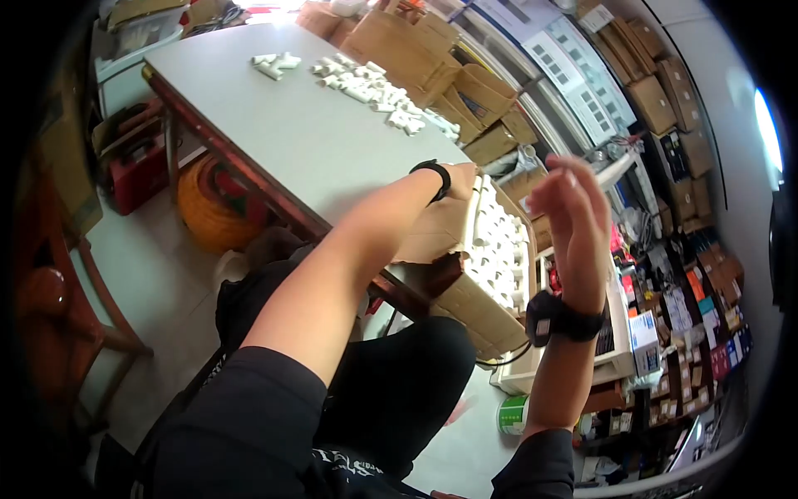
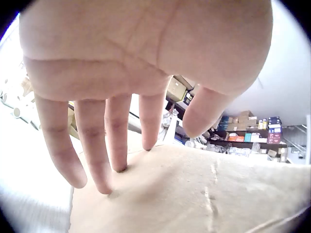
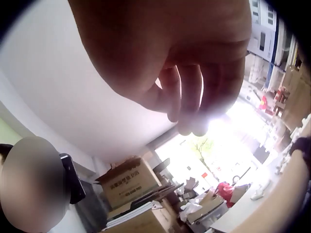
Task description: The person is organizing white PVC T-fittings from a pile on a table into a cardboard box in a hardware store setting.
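Observation:
My left hand [image 1: 461,179] lies with straight fingers on the flap of a cardboard box [image 1: 474,312] at the near corner of the grey table [image 1: 291,141]. In the left wrist view the fingertips [image 2: 112,165] press on the brown cardboard [image 2: 194,194]. Several white tube pieces [image 1: 503,249] stand packed inside the box. To the right of the box my right hand [image 1: 573,208] is raised and blurred, and a small white piece [image 1: 613,170] shows at its fingertips. The right wrist view has its fingers [image 3: 187,107] curled together; the piece is hidden there.
More white pieces [image 1: 374,87] lie scattered on the far part of the table. Cardboard boxes [image 1: 432,58] stack behind it. An orange coil [image 1: 212,204] and a red box [image 1: 137,170] sit under the table. A wooden chair [image 1: 58,308] stands left; crowded shelves [image 1: 690,316] fill the right.

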Motion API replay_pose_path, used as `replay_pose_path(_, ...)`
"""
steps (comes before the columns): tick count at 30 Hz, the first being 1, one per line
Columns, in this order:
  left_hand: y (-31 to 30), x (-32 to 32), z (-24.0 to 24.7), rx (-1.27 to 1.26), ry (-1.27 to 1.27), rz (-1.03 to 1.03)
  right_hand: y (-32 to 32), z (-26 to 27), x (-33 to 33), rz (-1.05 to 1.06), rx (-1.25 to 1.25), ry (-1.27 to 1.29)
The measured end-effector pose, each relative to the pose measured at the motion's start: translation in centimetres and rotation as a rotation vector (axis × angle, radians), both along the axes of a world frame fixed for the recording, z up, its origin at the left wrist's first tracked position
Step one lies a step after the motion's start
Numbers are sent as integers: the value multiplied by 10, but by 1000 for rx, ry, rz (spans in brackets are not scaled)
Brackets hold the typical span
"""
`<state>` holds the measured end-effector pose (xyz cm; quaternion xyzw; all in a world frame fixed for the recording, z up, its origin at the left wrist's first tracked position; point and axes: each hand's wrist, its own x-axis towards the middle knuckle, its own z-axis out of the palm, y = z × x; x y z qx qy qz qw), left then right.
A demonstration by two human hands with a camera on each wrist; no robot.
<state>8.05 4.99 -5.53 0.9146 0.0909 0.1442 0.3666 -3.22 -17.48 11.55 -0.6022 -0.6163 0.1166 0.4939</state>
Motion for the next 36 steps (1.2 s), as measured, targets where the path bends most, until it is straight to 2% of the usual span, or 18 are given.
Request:
replay_pose_path(1,12,13,-10,-21,196,-6,19,6,3,94,4,47)
replay_pose_path(5,35,0,-28,-195,248,-80,93,18,8,216,48,183)
replay_pose_path(8,31,-31,-35,-361,303,16,144,17,8,248,21,322)
replay_pose_path(9,46,-7,-53,-312,331,32,161,13,12,268,-2,339)
replay_pose_path(12,50,-16,-57,-476,243,112,210,-10,27,342,-49,450)
replay_pose_path(14,38,-68,-26,-530,292,179,226,-30,23,334,-35,606)
replay_pose_path(16,43,-67,-27,-486,320,138,242,-53,28,388,-13,735)
replay_pose_path(18,51,-61,-35,-422,334,62,244,-65,24,368,15,729)
replay_pose_path(20,54,-50,-41,-356,358,-61,258,-76,37,511,28,690)
replay_pose_path(21,54,-43,-37,-326,373,-133,252,-70,26,235,0,690)
replay_pose_path(24,49,-27,-34,-262,399,-282,264,-67,29,469,-14,583)
replay_pose_path(26,41,-22,-34,-288,366,-271,266,-67,15,429,37,603)
replay_pose_path(28,26,-30,-36,-305,212,-208,268,-69,15,581,35,548)
replay_pose_path(29,18,-34,-37,-308,135,-178,272,-74,10,522,134,546)
replay_pose_path(33,20,-21,-40,-401,287,-135,293,-78,-6,523,239,615)
replay_pose_path(34,21,-19,-44,-418,286,-118,299,-77,-7,509,124,631)
replay_pose_path(35,16,-26,-37,-470,299,-128,349,-87,1,335,581,-50)
replay_pose_path(36,16,-23,-43,-474,251,-118,374,-92,4,220,733,-410)
